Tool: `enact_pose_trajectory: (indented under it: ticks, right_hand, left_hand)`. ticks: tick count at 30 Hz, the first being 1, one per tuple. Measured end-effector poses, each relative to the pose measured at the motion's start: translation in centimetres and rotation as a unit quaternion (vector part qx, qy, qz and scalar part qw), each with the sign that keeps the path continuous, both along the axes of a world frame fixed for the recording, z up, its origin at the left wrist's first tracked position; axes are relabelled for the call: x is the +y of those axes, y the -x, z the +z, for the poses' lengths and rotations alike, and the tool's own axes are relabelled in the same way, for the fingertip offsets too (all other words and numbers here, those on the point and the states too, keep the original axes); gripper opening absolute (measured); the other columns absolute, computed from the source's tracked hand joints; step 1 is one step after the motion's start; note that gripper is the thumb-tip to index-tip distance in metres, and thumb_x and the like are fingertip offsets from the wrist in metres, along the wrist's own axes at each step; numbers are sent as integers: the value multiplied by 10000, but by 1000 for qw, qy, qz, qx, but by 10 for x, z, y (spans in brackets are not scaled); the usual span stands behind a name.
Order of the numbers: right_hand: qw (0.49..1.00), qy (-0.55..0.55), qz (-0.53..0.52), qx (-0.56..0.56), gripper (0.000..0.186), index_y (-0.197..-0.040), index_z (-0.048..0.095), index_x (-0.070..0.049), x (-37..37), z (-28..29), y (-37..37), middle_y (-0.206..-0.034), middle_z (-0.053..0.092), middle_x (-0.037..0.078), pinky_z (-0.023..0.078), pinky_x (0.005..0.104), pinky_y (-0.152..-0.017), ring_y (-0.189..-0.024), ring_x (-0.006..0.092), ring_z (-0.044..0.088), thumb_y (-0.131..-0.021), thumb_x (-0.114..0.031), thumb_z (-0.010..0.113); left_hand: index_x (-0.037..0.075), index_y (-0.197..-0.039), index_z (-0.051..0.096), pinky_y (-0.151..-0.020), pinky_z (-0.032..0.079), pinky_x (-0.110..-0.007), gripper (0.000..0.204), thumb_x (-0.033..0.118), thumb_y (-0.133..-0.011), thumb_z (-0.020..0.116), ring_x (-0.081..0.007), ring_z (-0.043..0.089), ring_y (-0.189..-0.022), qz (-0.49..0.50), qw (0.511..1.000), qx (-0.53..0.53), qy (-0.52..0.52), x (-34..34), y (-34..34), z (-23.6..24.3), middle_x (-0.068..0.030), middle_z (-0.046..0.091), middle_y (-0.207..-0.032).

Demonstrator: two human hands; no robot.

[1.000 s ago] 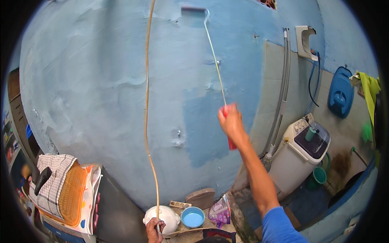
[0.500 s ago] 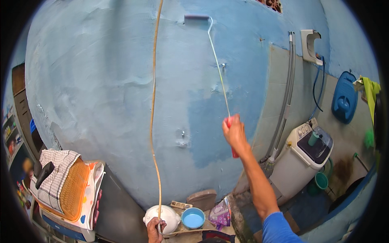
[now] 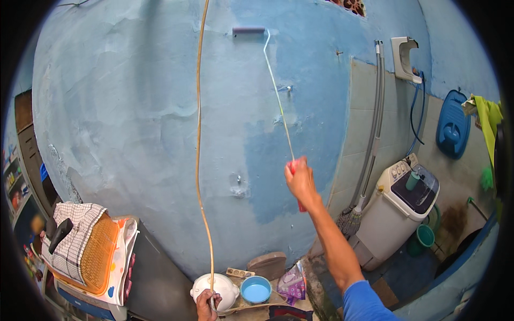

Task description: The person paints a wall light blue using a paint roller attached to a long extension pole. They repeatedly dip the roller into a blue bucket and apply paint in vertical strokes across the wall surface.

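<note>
My right hand (image 3: 301, 182) is closed around the red handle (image 3: 292, 167) of a paint roller, whose long bent rod reaches up to the roller head (image 3: 248, 31) against the blue wall (image 3: 134, 139). The wall shows patchy pale areas and a darker blue patch on the right. At the bottom, my left hand (image 3: 208, 304) grips a long tan hose or cord (image 3: 198, 160) that runs up past the top of the view, left of the roller. A white lidded pot (image 3: 227, 289) is just behind my left hand.
A blue basin (image 3: 256, 289) and purple bag (image 3: 289, 281) sit at the wall's foot. A cloth-covered orange basket (image 3: 96, 251) tops a grey appliance (image 3: 155, 273) at left. At right stand a washing machine (image 3: 404, 198), grey poles (image 3: 375, 123), green bucket (image 3: 422, 238) and hanging blue board (image 3: 452, 125).
The roller head and my right hand have moved lower than a second ago, and the handle came down with them. My left hand keeps its grip on the hose or cord.
</note>
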State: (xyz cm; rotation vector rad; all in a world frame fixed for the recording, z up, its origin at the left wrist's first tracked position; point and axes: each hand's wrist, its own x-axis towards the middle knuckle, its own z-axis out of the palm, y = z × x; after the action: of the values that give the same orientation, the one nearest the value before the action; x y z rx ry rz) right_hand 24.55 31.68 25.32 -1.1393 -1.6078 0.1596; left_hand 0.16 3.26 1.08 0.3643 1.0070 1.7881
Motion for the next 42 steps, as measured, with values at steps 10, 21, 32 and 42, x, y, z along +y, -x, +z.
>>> enact_pose_trajectory:
  ticks: [10,21,32,42]
  right_hand:
    - [998,-13,-23,53,306,-918,428,68,-24,8,-21,-756,592,265,466,449,-631,-751,440,588,-812,-168,591]
    - [997,-65,-22,-18,337,-929,438,112,3,88,-14,-813,573,322,475,472,-702,-804,473,565,-800,-160,590]
    - [999,-19,-34,-37,376,-1006,406,127,-2,101,-9,-784,581,298,487,463,-672,-771,461,580,-810,-146,574]
    - [998,-33,-31,-31,356,-983,404,93,2,110,-8,-789,570,320,469,499,-665,-767,481,559,-801,-154,584]
  left_hand:
    - [34,-803,555,-619,488,-273,77,112,-798,555,-160,568,-633,-9,1000,-3,7,6,13,-16,-44,559,-680]
    - [30,-815,556,-618,512,-275,73,100,-809,536,-171,589,-655,-27,999,-19,-30,6,17,-27,-61,577,-706]
    - [16,-833,567,-627,509,-273,100,110,-802,558,-168,588,-653,6,1000,-5,24,11,12,-19,-65,581,-704]
    - [16,-829,565,-632,512,-278,107,114,-788,579,-174,589,-657,-15,1000,2,25,14,8,-14,-66,578,-709]
